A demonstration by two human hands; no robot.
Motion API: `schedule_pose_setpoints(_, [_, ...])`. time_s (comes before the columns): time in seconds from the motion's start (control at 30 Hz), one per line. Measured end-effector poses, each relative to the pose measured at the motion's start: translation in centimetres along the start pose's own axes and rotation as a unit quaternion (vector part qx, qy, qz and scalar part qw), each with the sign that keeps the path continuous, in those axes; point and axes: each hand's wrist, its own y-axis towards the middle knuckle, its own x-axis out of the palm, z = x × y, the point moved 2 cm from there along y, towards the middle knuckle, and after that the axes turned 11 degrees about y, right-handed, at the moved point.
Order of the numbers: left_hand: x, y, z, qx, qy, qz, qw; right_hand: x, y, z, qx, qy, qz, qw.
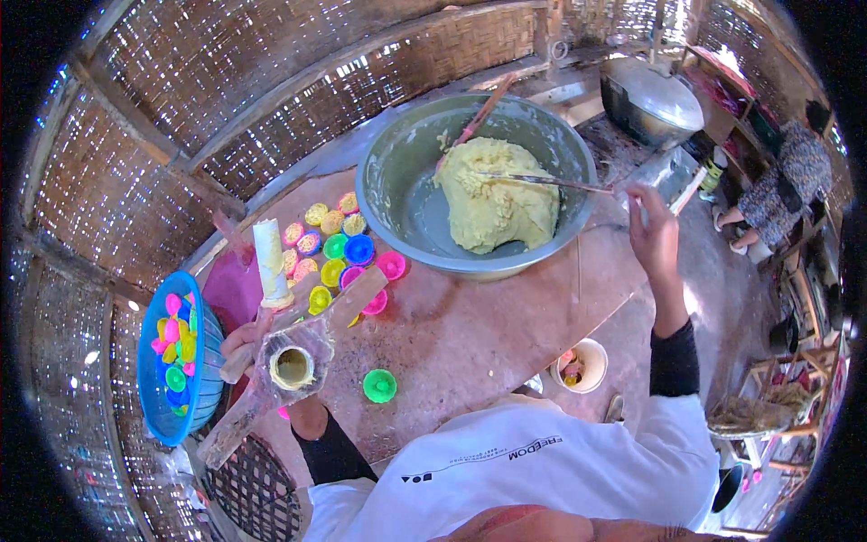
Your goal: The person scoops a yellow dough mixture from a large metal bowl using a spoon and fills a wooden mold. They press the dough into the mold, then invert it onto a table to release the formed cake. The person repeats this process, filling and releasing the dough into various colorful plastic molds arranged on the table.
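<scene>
My left hand (242, 341) is closed around a wooden hand press (318, 341), whose round tube opening faces up. A pale cylindrical plunger (269, 257) stands upright beside that opening. My right hand (652, 230) is raised at the basin's right rim, fingers bent and apart. Its fingertips are just short of the end of a thin stick (569, 184) lying across a big lump of pale yellow dough (492, 203). The dough sits in a wide metal basin (397, 217), with a wooden paddle (486, 107) leaning on its far side.
Small coloured cups (358, 249), several with dough strands in them, cluster left of the basin. A lone green cup (379, 386) lies nearer me. A blue basket (208, 361) of cups stands at far left. A white bucket (591, 363) is beside the table. A person (799, 172) bends at the right.
</scene>
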Motion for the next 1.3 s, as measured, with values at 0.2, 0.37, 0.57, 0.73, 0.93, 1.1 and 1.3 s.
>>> schedule_pose_setpoints(0.2, [0.9, -0.3, 5.9, -0.073, -0.099, 0.003, 0.992, 9.1, 6.9, 0.6, -0.145, -0.206, -0.335, 0.908])
schedule_pose_setpoints(0.37, [-1.4, -0.8, 6.5, -0.148, -0.091, 0.033, 0.984, 10.2, 10.4, -0.1, -0.121, -0.21, -0.366, 0.899])
schedule_pose_setpoints(0.57, [-2.6, 0.3, 9.3, 0.141, 0.23, -0.018, 0.963, 13.3, 11.4, -3.4, -0.237, -0.271, -0.459, 0.812])
schedule_pose_setpoints(0.73, [-2.7, -0.9, 6.4, -0.106, 0.012, 0.049, 0.993, 14.4, 9.4, -4.9, -0.276, -0.237, -0.503, 0.784])
schedule_pose_setpoints(0.93, [-2.3, -1.2, 5.5, 0.002, 0.128, -0.037, 0.991, 11.6, 6.8, -4.8, -0.282, -0.227, -0.528, 0.768])
schedule_pose_setpoints(1.1, [0.4, 0.1, 7.0, -0.021, -0.053, -0.074, 0.996, 4.7, 9.0, -6.2, -0.216, -0.242, -0.479, 0.816])
schedule_pose_setpoints(1.3, [1.7, 0.7, 8.0, 0.006, -0.007, -0.2, 0.98, -1.4, 10.0, -13.2, -0.15, -0.03, -0.385, 0.91])
